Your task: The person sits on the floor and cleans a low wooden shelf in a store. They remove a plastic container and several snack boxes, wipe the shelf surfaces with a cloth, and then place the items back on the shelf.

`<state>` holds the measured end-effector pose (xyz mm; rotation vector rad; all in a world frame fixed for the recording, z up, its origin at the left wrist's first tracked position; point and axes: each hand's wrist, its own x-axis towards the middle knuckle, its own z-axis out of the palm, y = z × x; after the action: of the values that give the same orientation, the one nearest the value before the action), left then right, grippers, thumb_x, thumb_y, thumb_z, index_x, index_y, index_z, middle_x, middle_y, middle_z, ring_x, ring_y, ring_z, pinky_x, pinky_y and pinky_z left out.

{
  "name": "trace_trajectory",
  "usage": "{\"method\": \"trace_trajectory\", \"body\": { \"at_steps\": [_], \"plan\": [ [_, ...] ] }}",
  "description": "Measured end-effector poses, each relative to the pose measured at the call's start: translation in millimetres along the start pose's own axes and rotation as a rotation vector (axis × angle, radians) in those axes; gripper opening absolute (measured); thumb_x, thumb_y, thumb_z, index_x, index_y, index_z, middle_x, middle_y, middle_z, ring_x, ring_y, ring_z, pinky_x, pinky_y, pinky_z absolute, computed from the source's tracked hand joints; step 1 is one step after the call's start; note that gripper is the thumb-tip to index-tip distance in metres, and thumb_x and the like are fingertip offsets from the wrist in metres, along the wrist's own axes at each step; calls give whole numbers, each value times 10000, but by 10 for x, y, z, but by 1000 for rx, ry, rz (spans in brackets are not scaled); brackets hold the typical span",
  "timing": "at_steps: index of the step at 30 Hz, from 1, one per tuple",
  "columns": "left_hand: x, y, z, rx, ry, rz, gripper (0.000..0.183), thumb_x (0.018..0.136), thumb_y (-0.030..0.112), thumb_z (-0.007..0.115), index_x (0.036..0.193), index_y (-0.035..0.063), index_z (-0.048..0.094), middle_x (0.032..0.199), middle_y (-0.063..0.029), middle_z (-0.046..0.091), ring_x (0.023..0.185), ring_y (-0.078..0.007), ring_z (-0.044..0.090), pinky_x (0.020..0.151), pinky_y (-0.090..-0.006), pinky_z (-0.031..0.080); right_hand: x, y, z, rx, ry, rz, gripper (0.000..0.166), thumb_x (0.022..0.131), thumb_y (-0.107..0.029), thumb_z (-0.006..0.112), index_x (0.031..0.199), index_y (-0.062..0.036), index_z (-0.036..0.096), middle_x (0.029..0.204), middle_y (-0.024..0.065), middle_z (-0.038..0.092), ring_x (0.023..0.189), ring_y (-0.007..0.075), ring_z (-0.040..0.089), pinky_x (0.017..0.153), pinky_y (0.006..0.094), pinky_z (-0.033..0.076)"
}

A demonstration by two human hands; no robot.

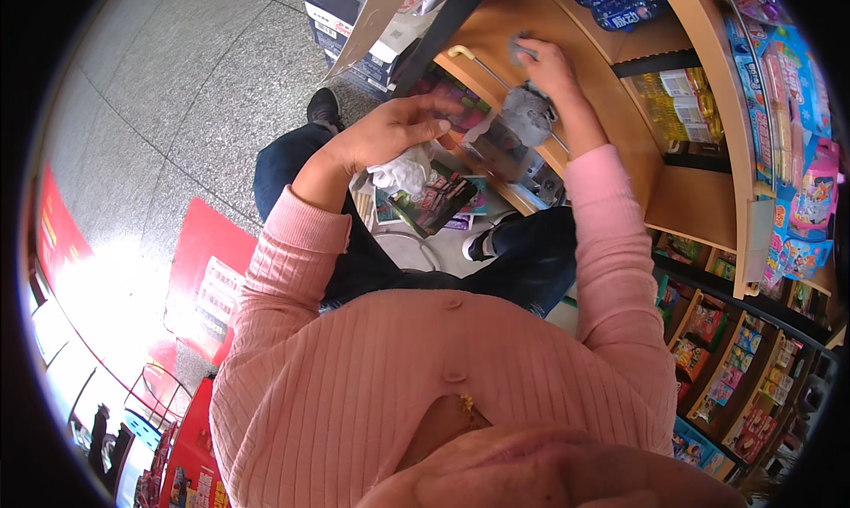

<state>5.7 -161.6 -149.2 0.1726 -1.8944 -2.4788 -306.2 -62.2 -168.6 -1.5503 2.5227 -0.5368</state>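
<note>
My right hand [548, 66] presses a small grey-blue cloth [521, 49] onto a wooden shelf board [591, 63]. Beside that wrist, a grey fluffy item [526, 115] rests against a thin metal rod [491, 73] with a cream hooked end. My left hand [398, 129] is held in the air before the shelf, its fingers apart and somewhat blurred, with nothing seen in it. Beneath it is a crumpled white cloth or bag [406, 169], next to a dark printed pack [435, 199]. Whether the palm touches the white item is hidden.
Blue-capped bottles [617, 3] and yellow-packed goods [684, 106] occupy compartments to the right. Bagged toys [807, 189] hang on the unit's outer side. Stacked cartons [358, 43] stand at the upper left on the speckled floor [192, 63]. Snack racks [724, 368] fill the lower right.
</note>
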Motion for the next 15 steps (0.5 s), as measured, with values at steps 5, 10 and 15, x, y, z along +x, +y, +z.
{"method": "trace_trajectory", "body": {
  "at_steps": [5,10,15],
  "plan": [
    [76,24,57,-27,-18,-1,382,936,242,523,1263,46,495,933,-75,649,931,-127,561,865,-272,409,179,-645,308,206,-6,-218,299,835,-149,606,1110,-31,613,1102,169,624,1010,302,608,872,332,466],
    [124,48,80,-4,1,-6,371,935,209,521,1263,40,492,942,-77,648,936,-131,565,867,-279,413,395,-209,284,185,42,-148,298,853,-159,579,1124,-39,606,1105,218,600,1044,361,566,874,360,463],
    [174,45,51,-19,-41,-42,378,920,180,544,1269,46,488,932,-78,645,922,-132,569,847,-277,425,868,551,121,-176,196,81,295,864,-255,519,1130,-181,620,1072,145,626,991,357,585,844,440,471]
  ]
}}
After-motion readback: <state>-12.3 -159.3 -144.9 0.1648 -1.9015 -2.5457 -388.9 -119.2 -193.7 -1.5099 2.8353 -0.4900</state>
